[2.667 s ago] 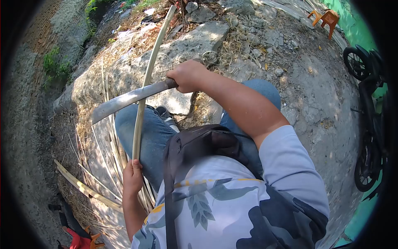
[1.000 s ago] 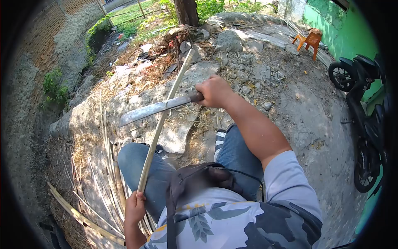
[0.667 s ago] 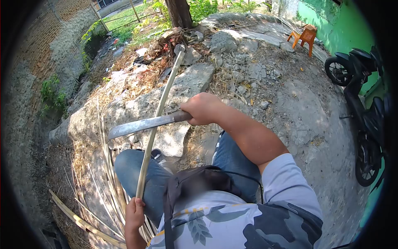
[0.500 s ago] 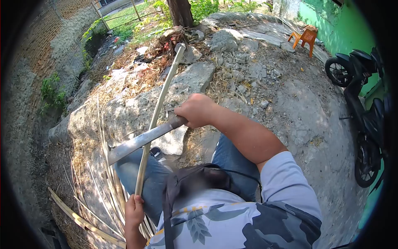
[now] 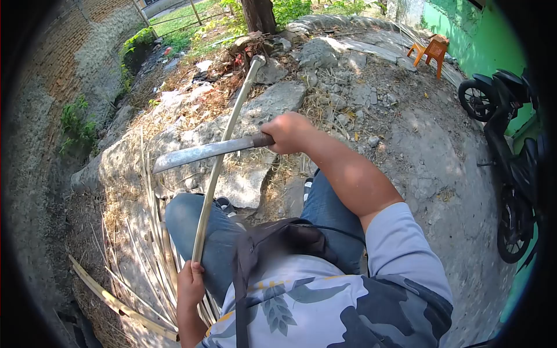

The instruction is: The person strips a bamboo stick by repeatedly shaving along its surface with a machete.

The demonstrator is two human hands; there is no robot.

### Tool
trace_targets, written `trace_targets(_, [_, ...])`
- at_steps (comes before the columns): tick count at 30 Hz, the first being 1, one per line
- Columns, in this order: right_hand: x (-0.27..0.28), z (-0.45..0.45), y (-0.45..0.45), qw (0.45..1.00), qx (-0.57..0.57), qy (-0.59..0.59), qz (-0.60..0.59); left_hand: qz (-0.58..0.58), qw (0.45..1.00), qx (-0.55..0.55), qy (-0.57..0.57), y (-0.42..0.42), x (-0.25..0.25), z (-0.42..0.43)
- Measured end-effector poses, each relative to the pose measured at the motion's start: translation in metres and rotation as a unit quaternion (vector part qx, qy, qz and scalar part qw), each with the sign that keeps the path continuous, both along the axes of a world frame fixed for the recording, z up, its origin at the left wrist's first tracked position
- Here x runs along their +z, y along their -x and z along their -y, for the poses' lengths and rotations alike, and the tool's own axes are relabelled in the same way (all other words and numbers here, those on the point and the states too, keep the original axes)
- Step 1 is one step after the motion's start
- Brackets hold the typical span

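Because the machete [image 5: 197, 154] crosses the pale strip [image 5: 210, 194] at a slant, we judge that careful blade control matters most here. Our right hand [image 5: 290, 133] is wrapped around the handle, well above our lap, and the blade points away to our left. Our left hand [image 5: 190, 281] is closed around the strip's near end, thumb along it, beside our left thigh [image 5: 216, 255]. From there the strip runs forward past our left knee [image 5: 184, 210], its far end reaching out over the broken ground [image 5: 325, 93]. We cannot tell whether the blade presses on the strip or sits just apart from it, nor whether the strip leans on the leg.

To work well, we would want a firm left grip, so the strip does not twist under the steel, and a shallow blade angle, so the edge skims instead of biting deep. Short, even strokes seem safest, stopping well before our left fingers and the denim. The long far end looks whippy, so light pressure should serve better than force. More strips [image 5: 164, 246] lie on the ground beside our left leg, apart from the blade.
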State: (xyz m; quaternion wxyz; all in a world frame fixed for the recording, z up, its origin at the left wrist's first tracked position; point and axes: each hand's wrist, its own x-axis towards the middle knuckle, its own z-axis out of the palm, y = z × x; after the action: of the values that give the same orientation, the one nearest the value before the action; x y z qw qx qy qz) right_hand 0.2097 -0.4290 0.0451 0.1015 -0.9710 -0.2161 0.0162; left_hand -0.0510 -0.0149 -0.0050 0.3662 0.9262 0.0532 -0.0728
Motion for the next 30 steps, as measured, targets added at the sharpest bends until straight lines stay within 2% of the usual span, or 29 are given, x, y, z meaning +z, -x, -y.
trace_targets(1, [-0.005,-0.006,0.002,0.999,0.036,0.005,0.012,0.019,1.000,-0.009,-0.016,0.001,0.001,0.002])
trace_targets(4, [-0.013,-0.027,0.003,0.989,0.132,0.041,0.055,-0.037,0.999,0.016,0.004,0.000,0.007,0.007])
trace_targets(5, [-0.013,-0.028,0.004,0.987,0.137,0.041,0.074,-0.055,0.998,0.025,0.012,0.000,0.008,0.007])
trace_targets(7, [-0.015,-0.031,0.004,0.982,0.146,0.038,0.114,-0.009,1.000,0.015,-0.001,0.003,0.004,0.007])
trace_targets(8, [-0.014,-0.023,-0.002,0.987,0.122,0.021,0.098,0.013,1.000,0.011,-0.008,0.006,0.001,0.007])
trace_targets(11, [-0.013,0.012,-0.022,0.992,-0.078,-0.084,0.057,0.025,0.999,0.011,0.041,0.011,-0.003,0.007])
trace_targets(12, [-0.013,0.014,-0.022,0.993,-0.079,-0.067,0.054,0.033,0.999,0.005,-0.011,0.007,0.006,0.016])
trace_targets(15, [-0.011,0.016,-0.014,0.997,-0.079,-0.016,0.019,-0.062,0.992,0.021,0.104,0.006,-0.005,-0.008])
trace_targets(18, [0.006,0.010,-0.006,0.998,-0.065,0.012,-0.001,-0.057,0.993,-0.009,0.105,0.010,-0.005,-0.019])
trace_targets(21, [0.016,0.004,-0.002,0.995,-0.093,0.002,-0.040,-0.070,0.993,0.041,0.088,0.015,-0.005,-0.019])
trace_targets(25, [0.000,-0.010,0.004,0.998,0.034,-0.031,0.035,-0.067,0.991,0.054,0.104,0.015,-0.002,-0.010])
trace_targets(29, [-0.023,-0.034,0.008,0.979,0.161,0.001,0.128,-0.018,0.997,0.039,0.061,0.010,-0.005,-0.002])
trace_targets(30, [-0.021,-0.036,0.012,0.978,0.161,0.020,0.129,-0.019,0.997,0.041,0.063,0.011,-0.007,-0.004])
